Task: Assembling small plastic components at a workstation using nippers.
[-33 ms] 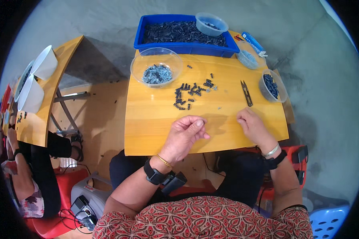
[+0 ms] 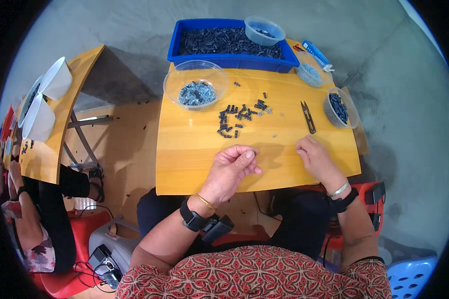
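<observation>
Head view: with my left fingers (image 2: 246, 155) pinched together and right fingers (image 2: 304, 143) curled closed just short of the snips (image 2: 310, 123), careless reaching could knock those askew.

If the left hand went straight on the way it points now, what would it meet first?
Probably the small clear piece lying on the table ahead of the left hand, with the snips roughly beyond. The hand's height is unclear, so it might pass over.

One head-worn fisheye, left of a pair, facing down over the desk (image 2: 189, 164). Range near: left hand (image 2: 230, 169) and right hand (image 2: 318, 158) below mid-picture, patterned shirt (image 2: 254, 274) along lower edge.
</observation>
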Motion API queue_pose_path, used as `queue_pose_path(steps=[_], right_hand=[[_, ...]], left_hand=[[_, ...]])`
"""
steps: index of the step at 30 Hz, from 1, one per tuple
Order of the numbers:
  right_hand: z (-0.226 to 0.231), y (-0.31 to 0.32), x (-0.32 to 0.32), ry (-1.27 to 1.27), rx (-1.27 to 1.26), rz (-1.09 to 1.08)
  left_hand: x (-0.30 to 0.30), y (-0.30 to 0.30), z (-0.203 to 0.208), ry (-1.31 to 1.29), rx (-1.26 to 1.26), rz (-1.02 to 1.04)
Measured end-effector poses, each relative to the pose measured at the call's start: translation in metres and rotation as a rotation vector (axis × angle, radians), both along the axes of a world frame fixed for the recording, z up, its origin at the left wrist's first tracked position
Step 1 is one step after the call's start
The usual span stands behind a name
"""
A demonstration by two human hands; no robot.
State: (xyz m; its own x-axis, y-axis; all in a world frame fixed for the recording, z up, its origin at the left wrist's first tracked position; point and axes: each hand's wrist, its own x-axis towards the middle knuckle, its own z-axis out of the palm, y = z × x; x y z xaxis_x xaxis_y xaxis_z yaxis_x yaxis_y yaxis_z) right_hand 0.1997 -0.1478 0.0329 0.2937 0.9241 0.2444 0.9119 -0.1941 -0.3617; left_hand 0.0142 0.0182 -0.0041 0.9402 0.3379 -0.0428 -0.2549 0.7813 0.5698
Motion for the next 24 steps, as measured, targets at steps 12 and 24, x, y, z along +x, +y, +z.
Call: queue_pose_path(steps=[12,24], right_hand=[[0.027,0.027,-0.048,0.564,0.080,-0.158],[0.034,0.050,-0.076,0.974,0.280,-0.017]], left_hand=[[-0.003,0.000,-0.006,-0.059,-0.110,-0.001],[-0.006,0.003,-0.001,-0.086,-0.154,0.000]])
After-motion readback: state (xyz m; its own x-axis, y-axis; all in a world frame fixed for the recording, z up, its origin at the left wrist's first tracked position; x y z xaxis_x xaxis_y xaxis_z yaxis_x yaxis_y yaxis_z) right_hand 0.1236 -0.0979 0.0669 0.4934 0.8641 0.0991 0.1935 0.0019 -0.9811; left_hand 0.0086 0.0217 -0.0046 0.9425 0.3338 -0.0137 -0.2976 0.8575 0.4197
